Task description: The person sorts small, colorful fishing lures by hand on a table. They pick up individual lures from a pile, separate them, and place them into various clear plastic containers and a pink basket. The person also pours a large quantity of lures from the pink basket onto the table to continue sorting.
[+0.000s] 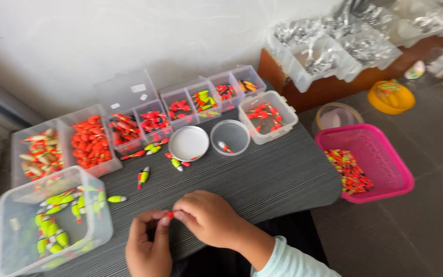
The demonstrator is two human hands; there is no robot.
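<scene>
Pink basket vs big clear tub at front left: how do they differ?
The pink basket is opaque mesh and sits on the floor right of the table; the clear tub is see-through, on the tabletop. The basket holds small red-and-yellow pieces, the tub larger yellow-green floats. Both are open-topped and only partly filled.

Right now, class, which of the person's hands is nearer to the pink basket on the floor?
The right hand. It is toward the table's near edge, on the side of the pink basket. The left hand sits farther from the basket, beside the clear box of yellow-green floats.

Left hand [148, 245] and right hand [208, 218] meet low over the table, fingers [178, 215] pinched together
</scene>
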